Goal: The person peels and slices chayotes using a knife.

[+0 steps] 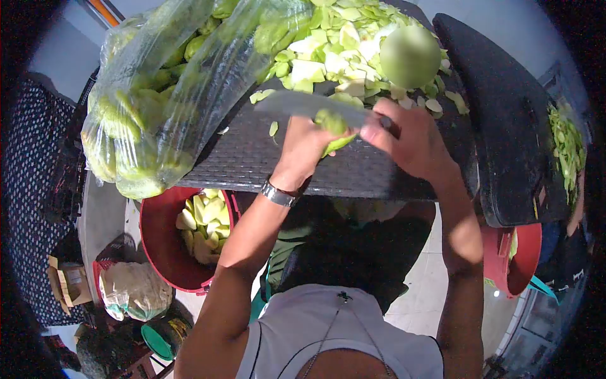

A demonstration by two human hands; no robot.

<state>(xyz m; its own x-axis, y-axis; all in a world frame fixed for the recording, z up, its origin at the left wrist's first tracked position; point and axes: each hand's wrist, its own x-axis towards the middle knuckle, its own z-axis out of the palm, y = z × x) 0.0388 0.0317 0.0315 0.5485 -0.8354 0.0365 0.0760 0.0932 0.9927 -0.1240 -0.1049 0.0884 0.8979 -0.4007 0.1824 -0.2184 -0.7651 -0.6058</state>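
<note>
My left hand point(304, 144), with a metal watch on its wrist, is closed around a green chayote point(339, 144) above the dark woven tabletop point(252, 158). Partly covered by my fingers, the chayote shows only in pieces. In my right hand point(410, 136) is a knife point(300, 103), its broad blade blurred and pointing left across the top of the left hand and the chayote. Just beyond both hands lies a heap of pale green peelings and cut pieces point(309, 69). Left of them, a clear plastic bag point(218, 76) holds many whole chayotes point(120, 123).
Below the table's left edge stands a red bucket point(158, 246) with pale cut slices point(207, 218). Another red bucket point(527, 259) is at the right, under a black chair point(505, 126). A stuffed sack point(136, 287) and a cardboard box point(71, 284) sit on the left floor.
</note>
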